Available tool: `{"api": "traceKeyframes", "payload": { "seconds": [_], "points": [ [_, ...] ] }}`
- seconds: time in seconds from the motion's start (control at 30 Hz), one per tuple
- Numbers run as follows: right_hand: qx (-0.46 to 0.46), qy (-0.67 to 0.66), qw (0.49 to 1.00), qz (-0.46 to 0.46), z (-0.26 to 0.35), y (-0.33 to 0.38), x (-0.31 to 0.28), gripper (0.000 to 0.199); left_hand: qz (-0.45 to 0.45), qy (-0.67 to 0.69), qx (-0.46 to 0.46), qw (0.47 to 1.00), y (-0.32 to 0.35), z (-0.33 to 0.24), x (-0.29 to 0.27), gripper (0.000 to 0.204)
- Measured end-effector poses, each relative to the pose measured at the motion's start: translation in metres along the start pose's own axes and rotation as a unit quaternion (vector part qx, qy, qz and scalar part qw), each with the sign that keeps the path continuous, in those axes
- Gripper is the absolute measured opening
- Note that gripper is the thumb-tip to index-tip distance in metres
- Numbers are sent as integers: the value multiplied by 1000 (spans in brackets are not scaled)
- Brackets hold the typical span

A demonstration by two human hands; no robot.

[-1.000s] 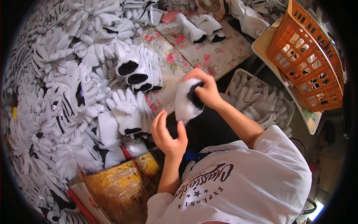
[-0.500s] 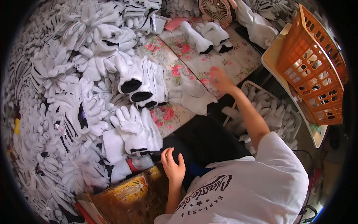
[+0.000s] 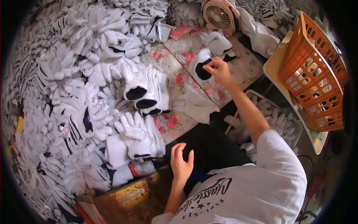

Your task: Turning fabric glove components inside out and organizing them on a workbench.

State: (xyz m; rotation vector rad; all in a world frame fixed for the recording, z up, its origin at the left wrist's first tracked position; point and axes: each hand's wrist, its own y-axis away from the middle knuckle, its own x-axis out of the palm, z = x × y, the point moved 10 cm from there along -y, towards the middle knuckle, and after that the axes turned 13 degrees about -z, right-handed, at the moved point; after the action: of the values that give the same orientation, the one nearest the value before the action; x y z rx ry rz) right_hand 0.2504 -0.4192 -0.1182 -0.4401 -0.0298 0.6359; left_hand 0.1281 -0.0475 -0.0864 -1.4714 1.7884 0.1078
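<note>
My right hand (image 3: pixel 219 71) reaches over the flowered work surface and pinches the black-lined cuff of a white glove (image 3: pixel 200 59), whose opening gapes toward me. Just beyond, another white glove (image 3: pixel 217 43) lies with its cuff pointing my way. A thin, flat white glove (image 3: pixel 195 105) rests on the near part of the surface. My left hand (image 3: pixel 181 162) hovers above my lap, empty, thumb and fingers apart. Closest to it is a stack of white gloves (image 3: pixel 140 136); behind that sits a row of gloves (image 3: pixel 149 86) with round black openings.
A huge heap of white gloves (image 3: pixel 59 93) fills the left side. At the far edge stands a pink fan (image 3: pixel 220 16). An orange basket (image 3: pixel 317 74) rests on a pale board at right, above a crate of gloves (image 3: pixel 276 123). A worn yellow-brown box (image 3: pixel 130 194) is near my left arm.
My right hand has moved farther out and taken hold of a glove's cuff. That glove has shifted nearer, its opening spread wider. My left hand has drifted slightly right.
</note>
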Motion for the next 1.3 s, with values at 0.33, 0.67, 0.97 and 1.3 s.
{"api": "traceKeyframes", "payload": {
  "seconds": [0.33, 0.67, 0.97, 1.3],
  "points": [
    [-296, -25, 944, 143, 213, 188, -36, 65, -84, 221, 104, 966, -51, -85, 10, 48],
    [-222, 112, 968, -28, 229, 190, -60, 59, -243, 111, 240, 933, -7, -128, -35, 19],
    [-254, -66, 963, 63, 241, 203, -47, 18, -303, 122, 141, 934, 8, -123, -38, 49],
    [-300, 42, 951, -55, 269, 202, -67, 52, -276, 256, 145, 915, 8, -127, -54, 29]
  ]
}}
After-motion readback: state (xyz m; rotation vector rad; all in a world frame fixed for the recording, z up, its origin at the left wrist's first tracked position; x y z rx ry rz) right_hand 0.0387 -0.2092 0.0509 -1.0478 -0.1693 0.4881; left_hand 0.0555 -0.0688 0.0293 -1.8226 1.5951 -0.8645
